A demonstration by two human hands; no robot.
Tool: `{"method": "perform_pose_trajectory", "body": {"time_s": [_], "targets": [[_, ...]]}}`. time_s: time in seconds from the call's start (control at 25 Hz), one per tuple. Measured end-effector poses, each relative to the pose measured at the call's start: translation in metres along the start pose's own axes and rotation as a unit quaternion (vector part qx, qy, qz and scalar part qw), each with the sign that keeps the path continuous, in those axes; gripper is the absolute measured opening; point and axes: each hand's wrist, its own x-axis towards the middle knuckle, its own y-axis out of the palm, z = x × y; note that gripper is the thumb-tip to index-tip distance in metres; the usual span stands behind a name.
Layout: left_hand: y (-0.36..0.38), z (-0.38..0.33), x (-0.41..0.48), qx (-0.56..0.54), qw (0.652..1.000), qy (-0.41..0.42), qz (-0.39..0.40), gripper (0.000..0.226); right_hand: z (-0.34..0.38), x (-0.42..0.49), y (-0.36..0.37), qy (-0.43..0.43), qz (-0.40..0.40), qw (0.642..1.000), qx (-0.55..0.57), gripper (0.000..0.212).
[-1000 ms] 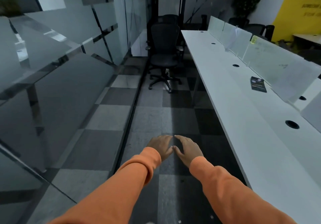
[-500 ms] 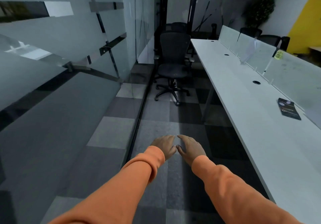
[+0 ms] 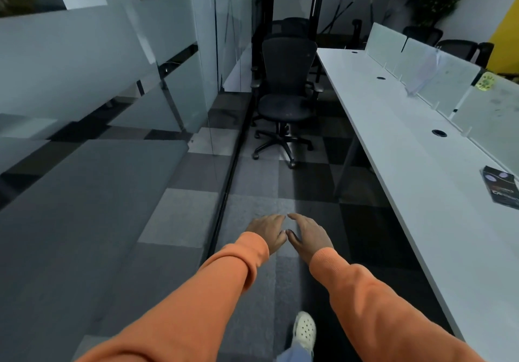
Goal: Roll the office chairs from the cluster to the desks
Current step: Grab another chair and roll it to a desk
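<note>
A black mesh office chair (image 3: pixel 286 92) stands on its wheeled base in the aisle ahead, facing me, with more dark chairs (image 3: pixel 295 26) clustered behind it. A long white desk (image 3: pixel 398 148) runs along the right side. My left hand (image 3: pixel 266 231) and my right hand (image 3: pixel 309 235) are stretched out side by side in front of me, palms down, fingers relaxed, holding nothing. Both hands are well short of the chair.
A frosted glass wall (image 3: pixel 112 80) lines the left of the narrow carpeted aisle. Translucent divider panels (image 3: pixel 438 80) stand along the desk's far edge, and a dark booklet (image 3: pixel 502 190) lies on the desk. More chairs (image 3: pixel 455 47) sit beyond the dividers. My white shoe (image 3: pixel 303 330) shows below.
I have moved forward down the aisle, so the black chair is nearer and larger. My hands keep the same outstretched pose. A shoe has come into view.
</note>
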Motion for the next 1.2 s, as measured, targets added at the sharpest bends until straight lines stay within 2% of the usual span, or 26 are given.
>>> {"method": "perform_pose_trajectory", "body": {"time_s": [0.4,0.56,0.72,0.96,1.2], "targets": [[-0.03,0.019,0.195,0.008,0.999,-0.032,0.001,0.053,-0.064,0.196,-0.028,-0.04,0.004,0.999,-0.007,0.051],[-0.041,0.021,0.256,0.027,0.999,-0.032,0.013,0.052,-0.086,0.256,-0.043,-0.071,0.008,0.997,-0.013,0.053],[-0.054,0.026,0.307,0.035,0.999,-0.038,0.011,0.056,-0.1,0.304,-0.056,-0.068,0.008,0.998,-0.013,0.055],[-0.065,0.056,0.386,0.014,0.999,-0.046,0.008,0.062,-0.11,0.388,-0.059,-0.066,0.012,0.998,-0.016,0.058],[-0.084,0.11,0.499,0.024,0.999,-0.035,-0.001,0.061,-0.115,0.509,-0.063,-0.072,0.006,0.997,-0.028,0.058]]}}
